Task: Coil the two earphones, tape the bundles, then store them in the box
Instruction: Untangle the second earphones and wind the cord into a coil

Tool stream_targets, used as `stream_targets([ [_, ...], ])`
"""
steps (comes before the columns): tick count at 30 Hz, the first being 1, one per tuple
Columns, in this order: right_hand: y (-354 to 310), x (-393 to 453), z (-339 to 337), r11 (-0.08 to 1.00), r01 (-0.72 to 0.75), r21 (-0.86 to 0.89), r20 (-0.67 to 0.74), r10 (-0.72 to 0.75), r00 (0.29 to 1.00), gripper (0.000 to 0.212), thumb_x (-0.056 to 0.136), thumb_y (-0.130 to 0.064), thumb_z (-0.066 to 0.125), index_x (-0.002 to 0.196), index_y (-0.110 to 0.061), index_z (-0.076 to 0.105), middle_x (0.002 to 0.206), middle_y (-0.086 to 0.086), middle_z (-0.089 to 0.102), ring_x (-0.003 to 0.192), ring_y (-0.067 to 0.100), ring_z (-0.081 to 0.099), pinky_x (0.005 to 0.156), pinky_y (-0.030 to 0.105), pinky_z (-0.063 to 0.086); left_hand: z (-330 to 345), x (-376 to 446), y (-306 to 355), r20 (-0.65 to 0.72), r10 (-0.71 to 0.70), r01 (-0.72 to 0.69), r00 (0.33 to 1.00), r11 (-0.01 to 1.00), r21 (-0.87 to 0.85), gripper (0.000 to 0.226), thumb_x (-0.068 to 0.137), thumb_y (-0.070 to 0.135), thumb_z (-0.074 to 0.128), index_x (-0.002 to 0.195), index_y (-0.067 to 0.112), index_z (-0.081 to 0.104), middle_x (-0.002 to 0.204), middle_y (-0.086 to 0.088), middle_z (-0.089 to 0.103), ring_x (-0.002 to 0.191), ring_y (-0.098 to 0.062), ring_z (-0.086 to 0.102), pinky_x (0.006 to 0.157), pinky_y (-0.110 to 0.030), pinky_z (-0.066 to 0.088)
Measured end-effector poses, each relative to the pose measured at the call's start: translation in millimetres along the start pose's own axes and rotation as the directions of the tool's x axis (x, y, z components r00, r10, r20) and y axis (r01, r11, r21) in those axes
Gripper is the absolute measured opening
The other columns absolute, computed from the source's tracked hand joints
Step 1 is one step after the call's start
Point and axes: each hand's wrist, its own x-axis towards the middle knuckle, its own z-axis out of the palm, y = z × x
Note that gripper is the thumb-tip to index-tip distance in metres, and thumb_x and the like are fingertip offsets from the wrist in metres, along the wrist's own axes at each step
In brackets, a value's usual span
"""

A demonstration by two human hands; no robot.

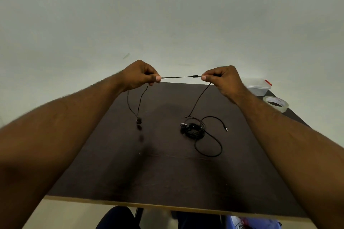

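Both hands are raised above the far half of the dark counter (167,173), with a black earphone cable (178,77) stretched taut and level between them. The left hand (138,75) pinches one end of that straight run between thumb and curled fingers (158,78); below it two thin strands hang down toward 6 o'clock, ending in earbuds (138,120) that dangle just above the counter surface. The right hand (222,78) pinches the other end in the same way, its fingers clenched around the wire, with a small inline block (195,76) sitting on the cable just beside its thumb. From the right hand the rest of the cable drops toward 7 o'clock and reaches the counter.

At about 5 o'clock from that hand, a second earphone (192,130) lies on the counter as a loose tangled bundle, one loop trailing toward the near edge and its plug end (226,129) pointing out at 3 o'clock.

At the far right corner, around 2 o'clock, a clear plastic box (258,84) with a red clip stands, and a roll of transparent tape (275,103) lies flat just near it.
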Motion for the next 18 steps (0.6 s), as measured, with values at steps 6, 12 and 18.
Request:
stream_targets([
  [6,1.7,4.0,-8.7,0.999,-0.026,-0.028,-0.002,0.026,1.0,0.009,0.079,-0.014,0.077,0.081,-0.022,0.076,0.078,-0.015,0.072,0.077,-0.003,0.068,0.068,0.007,0.048,-1.3,-2.4,-3.2,-0.008,-0.025,0.025,1.0,1.0,-0.011,0.033,0.081,0.042,0.072,0.078,0.01,0.076,0.066,0.015,0.07,0.082,0.008,0.065,0.077,-0.018,0.041],
  [12,14.7,8.4,-34.1,0.997,-0.07,-0.015,-0.178,0.066,0.982,0.013,0.078,-0.013,0.077,0.09,-0.015,0.075,0.082,-0.004,0.072,0.07,-0.009,0.064,0.067,0.005,0.045,-8.4,-11.2,-20.2,-0.028,-0.087,0.086,0.996,0.996,-0.019,0.017,0.078,0.039,0.075,0.066,0.027,0.076,0.07,0.004,0.073,0.076,0.002,0.066,0.073,-0.018,0.043],
  [18,32.3,-0.9,-52.7,0.989,-0.138,-0.046,-0.213,0.125,0.969,0.016,0.078,-0.013,0.076,0.093,-0.007,0.076,0.084,0.002,0.072,0.066,-0.009,0.062,0.064,0.005,0.045,-13.2,-24.5,-50.7,-0.132,-0.147,0.147,0.98,0.989,-0.008,0.015,0.082,0.03,0.075,0.073,0.018,0.077,0.069,0.001,0.073,0.061,-0.005,0.066,0.062,-0.015,0.048],
])
